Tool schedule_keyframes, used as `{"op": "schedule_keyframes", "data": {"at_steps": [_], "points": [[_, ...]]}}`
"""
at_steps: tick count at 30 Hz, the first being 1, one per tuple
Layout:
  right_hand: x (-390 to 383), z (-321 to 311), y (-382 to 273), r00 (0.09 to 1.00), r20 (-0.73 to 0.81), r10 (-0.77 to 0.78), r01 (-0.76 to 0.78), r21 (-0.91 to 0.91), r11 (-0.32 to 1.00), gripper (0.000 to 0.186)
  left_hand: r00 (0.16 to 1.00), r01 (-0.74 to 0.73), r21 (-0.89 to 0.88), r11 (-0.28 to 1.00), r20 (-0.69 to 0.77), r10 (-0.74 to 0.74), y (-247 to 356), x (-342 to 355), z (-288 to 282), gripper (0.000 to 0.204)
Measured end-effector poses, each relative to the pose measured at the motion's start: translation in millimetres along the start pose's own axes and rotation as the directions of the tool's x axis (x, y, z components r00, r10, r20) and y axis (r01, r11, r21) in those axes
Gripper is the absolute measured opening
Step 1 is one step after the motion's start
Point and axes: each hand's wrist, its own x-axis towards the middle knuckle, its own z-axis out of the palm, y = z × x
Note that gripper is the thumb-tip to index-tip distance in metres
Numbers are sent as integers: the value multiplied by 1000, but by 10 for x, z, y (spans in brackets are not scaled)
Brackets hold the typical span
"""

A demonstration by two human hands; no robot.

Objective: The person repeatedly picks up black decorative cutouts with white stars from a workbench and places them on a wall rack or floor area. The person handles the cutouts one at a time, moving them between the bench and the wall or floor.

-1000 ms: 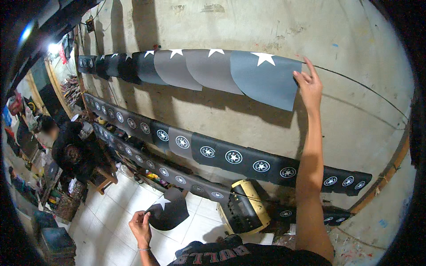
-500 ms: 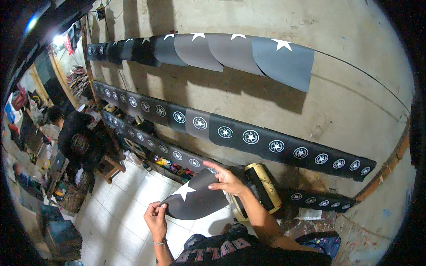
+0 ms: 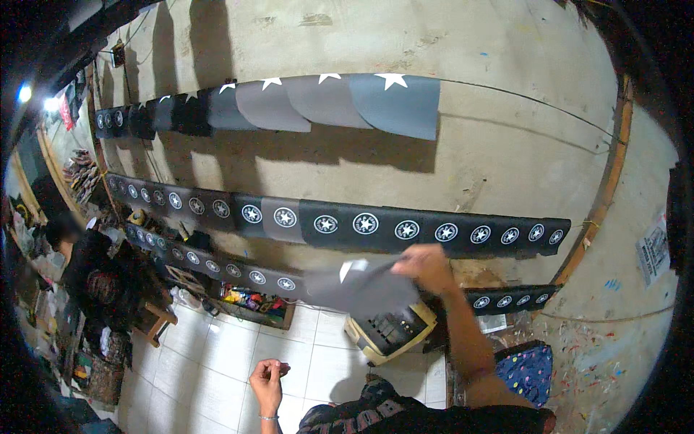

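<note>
My right hand [image 3: 425,265] pinches one edge of a grey sheet [image 3: 383,293] with a white star, and holds it up before the wall. The sheet is bent and smeared by motion. Lower down, over the tiled floor, my left hand [image 3: 266,383] is closed, with a small dark reddish thing at its fingertips that I cannot make out. Above, grey and black sheets with white stars [image 3: 394,108] hang overlapping from a line [image 3: 520,90]. Beyond my right hand runs a row of dark pieces with round white star prints [image 3: 365,224].
A yellow-and-black machine or case [image 3: 390,336] stands on the white tiles beneath the sheet. A box of colourful items [image 3: 253,304] lies by the wall. At left a person in black [image 3: 101,282] sits near a wooden stool [image 3: 153,322]. A dotted blue cloth [image 3: 526,372] lies at right.
My left hand has let go of the grey sheet and dropped lower. My right hand has carried the sheet up toward the wall. The whole view has shifted.
</note>
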Motion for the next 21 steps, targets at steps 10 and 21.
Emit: {"op": "schedule_keyframes", "data": {"at_steps": [10,21], "points": [[1088,-2823,-130,647,-712,-271,443,62,894,38,999,-15,63,998,52,12,-93,102,824,15],[1794,-3027,762,855,-481,-194,381,330,863,58,1000,6,81,997,-13,-5,-190,-157,1715,15]]}}
